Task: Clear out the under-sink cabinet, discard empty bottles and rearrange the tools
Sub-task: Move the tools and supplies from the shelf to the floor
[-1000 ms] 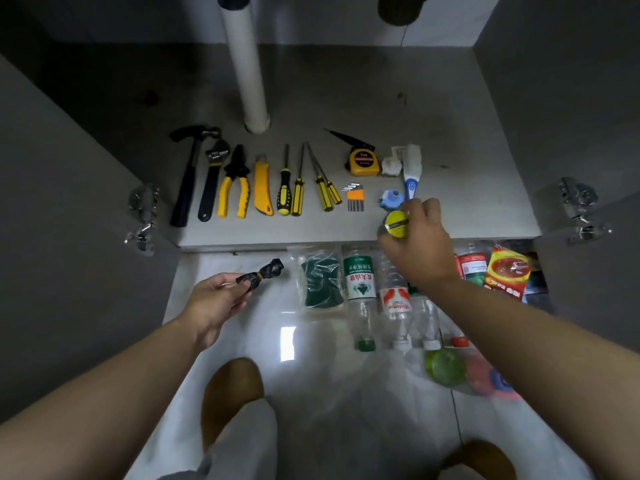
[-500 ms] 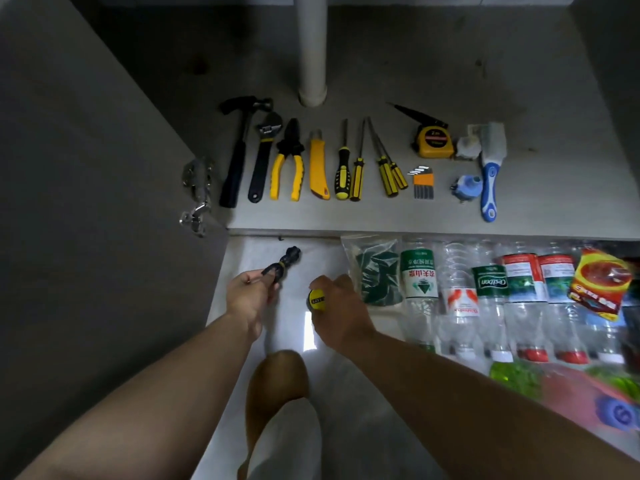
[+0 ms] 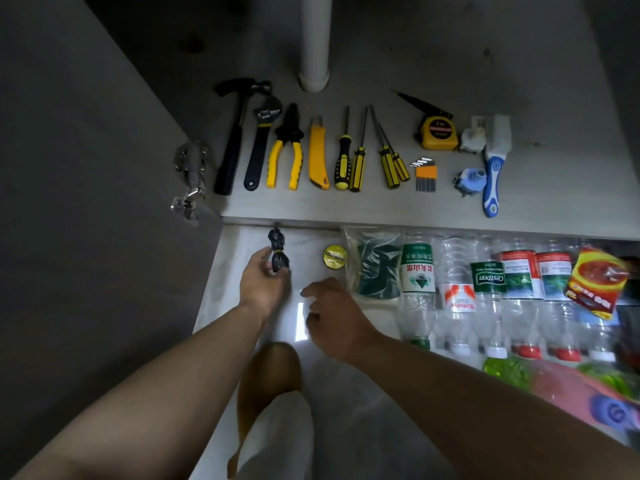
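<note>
- The black bundle point(image 3: 278, 252), knotted in the middle, stands on the white floor point(image 3: 242, 251) just in front of the cabinet's front edge, at about 10 o'clock from the middle of the view.
- The left hand point(image 3: 262, 285) pinches the lower end of the bundle between thumb and fingertips.
- A small round yellow disc point(image 3: 334, 257) lies flat on the floor at 3 o'clock of the bundle, apart from both hands.
- The right hand point(image 3: 334, 311) hovers at 6 o'clock of the disc with its fingers loosely spread, holding nothing.
- A clear bag of dark green material point(image 3: 375, 268) lies just beside the disc at its 3 o'clock.
- A row of clear plastic bottles point(image 3: 418, 282) runs on toward 3 o'clock, side by side, caps pointing at the person.
- A red-and-yellow packet point(image 3: 597, 282) lies over the bottles at the far end of the row.
- At 12 o'clock, on the cabinet floor point(image 3: 554, 81), the tools lie in a line:
- From 9 toward 3 o'clock: a hammer point(image 3: 231, 147), a wrench point(image 3: 260, 147), yellow pliers point(image 3: 289, 150), a yellow utility knife point(image 3: 318, 157), and four yellow-and-black screwdrivers point(image 3: 343, 161).
- Then an orange hex key set point(image 3: 424, 171), a yellow tape measure point(image 3: 438, 133), a small blue fitting point(image 3: 469, 180) and a blue-and-white brush point(image 3: 493, 174).
- A white pipe point(image 3: 314, 39) rises from the cabinet floor at 12 o'clock of the pliers.
- A metal hinge point(image 3: 188, 181) sits on the open grey door point(image 3: 86, 202) at 9 o'clock of the hammer.
</note>
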The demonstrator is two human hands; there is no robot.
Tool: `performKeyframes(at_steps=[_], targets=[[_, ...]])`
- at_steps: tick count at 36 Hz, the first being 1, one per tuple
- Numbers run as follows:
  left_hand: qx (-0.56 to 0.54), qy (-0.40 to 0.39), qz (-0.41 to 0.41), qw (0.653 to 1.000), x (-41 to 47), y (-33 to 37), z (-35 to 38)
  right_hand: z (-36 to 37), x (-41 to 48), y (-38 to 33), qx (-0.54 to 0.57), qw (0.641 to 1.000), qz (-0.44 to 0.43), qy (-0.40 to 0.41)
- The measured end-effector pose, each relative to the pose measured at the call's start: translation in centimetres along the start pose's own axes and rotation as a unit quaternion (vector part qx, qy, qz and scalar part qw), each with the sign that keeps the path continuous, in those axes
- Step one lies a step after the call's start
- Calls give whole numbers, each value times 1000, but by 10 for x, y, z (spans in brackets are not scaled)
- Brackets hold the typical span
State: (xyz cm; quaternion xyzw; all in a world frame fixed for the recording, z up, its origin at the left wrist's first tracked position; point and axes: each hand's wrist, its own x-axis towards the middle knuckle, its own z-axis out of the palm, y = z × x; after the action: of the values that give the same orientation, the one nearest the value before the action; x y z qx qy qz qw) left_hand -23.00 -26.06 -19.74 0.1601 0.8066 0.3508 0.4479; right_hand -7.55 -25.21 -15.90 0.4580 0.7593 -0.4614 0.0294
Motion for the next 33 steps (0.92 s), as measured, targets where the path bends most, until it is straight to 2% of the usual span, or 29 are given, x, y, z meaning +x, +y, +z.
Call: performKeyframes(at_steps=[6,10,13,16,18,22,27,30,33], targets=[[125,-78,63,987,-8,12,15,-55,-15,12,-13,991,-69,115],[113,-120,84,983,-19,25,24,-106,-21,28,-43,986,-64,150],[126,-114,97,981,-23,36,26,-145,-22,44,-68,980,-46,183],[187,-80,108,973,-26,53,23,-177,-21,64,-121,969,-9,216],[222,-91,123,963,-29,71,21,-196,-20,78,-138,961,37,238],[260,-188,183,929,-42,119,25,-225,-16,97,-116,949,135,259],[293,-268,257,881,-53,165,48,-236,-12,105,-124,950,203,202],[285,-277,271,877,-56,177,62,-237,-10,108,-136,945,204,216],[257,-281,262,887,-57,177,75,-239,-11,110,-144,937,222,226]])
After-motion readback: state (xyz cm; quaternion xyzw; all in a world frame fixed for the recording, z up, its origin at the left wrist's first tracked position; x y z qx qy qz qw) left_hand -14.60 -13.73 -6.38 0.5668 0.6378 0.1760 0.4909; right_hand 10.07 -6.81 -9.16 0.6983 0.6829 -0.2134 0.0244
